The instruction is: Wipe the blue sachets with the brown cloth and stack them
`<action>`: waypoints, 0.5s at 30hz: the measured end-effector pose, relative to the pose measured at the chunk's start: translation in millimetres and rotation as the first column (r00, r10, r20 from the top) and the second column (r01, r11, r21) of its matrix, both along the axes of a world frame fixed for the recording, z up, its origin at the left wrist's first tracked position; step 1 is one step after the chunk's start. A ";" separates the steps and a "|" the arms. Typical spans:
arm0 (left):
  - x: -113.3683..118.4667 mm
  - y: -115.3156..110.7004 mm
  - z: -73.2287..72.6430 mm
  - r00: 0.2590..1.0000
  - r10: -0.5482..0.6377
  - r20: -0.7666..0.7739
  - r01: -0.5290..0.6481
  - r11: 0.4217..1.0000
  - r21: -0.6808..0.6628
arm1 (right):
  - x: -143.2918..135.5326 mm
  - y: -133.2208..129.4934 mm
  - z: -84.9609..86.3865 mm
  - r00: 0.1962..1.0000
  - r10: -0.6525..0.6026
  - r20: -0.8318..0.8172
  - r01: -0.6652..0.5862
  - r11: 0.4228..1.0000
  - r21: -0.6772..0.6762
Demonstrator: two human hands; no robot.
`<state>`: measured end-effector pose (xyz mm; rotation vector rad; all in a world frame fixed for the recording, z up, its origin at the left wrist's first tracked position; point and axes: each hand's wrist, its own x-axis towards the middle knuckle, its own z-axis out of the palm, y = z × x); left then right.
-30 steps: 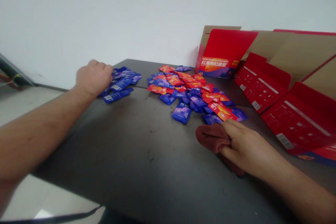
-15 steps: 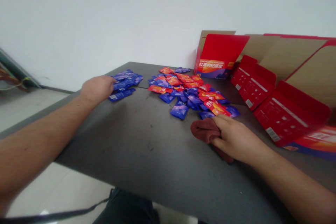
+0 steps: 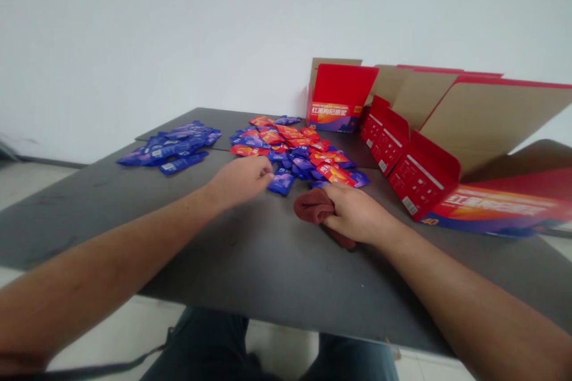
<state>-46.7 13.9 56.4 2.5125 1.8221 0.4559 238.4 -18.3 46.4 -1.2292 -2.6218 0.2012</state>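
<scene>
My left hand (image 3: 245, 180) is over the table with its fingers curled in and no packet showing in them. Its fingertips come right up to the left edge of a flat blue sachet (image 3: 282, 182); whether they touch it I cannot tell. That sachet lies at the front of a mixed heap of red and blue sachets (image 3: 292, 137). My right hand (image 3: 355, 211) grips a folded brown cloth (image 3: 313, 205) against the tabletop, just in front of the heap. A separate pile of blue sachets (image 3: 172, 144) lies farther left, away from both hands.
A red printed carton (image 3: 337, 113) stands with its lid up behind the heap. More open red cartons (image 3: 422, 172) line the right side, their cardboard flaps raised. The dark grey table (image 3: 250, 286) ends near my legs; a white wall (image 3: 223, 30) rises behind it.
My left hand has left the blue pile and moved right to the front of the mixed heap. The right hand still holds the cloth. The view has turned to the right.
</scene>
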 end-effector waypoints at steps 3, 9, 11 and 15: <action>22.3 14.2 -5.6 0.995 0.074 -0.059 -0.077 0.995 -0.055 | 1.1 -0.3 -0.9 1.000 0.007 0.005 -0.007 1.000 0.018; 38.2 53.1 -22.1 0.971 0.210 -0.113 -0.223 0.968 -0.113 | 3.3 -0.2 -2.0 1.000 0.024 0.009 -0.024 0.999 0.031; 43.3 59.1 -27.6 0.962 0.245 -0.122 -0.260 0.958 -0.124 | 3.9 0.7 -3.0 0.999 0.026 0.029 -0.027 0.999 0.042; 52.8 64.4 -33.9 0.956 0.261 -0.132 -0.280 0.946 -0.160 | 4.9 1.6 -4.0 0.999 0.018 0.046 -0.021 0.998 0.057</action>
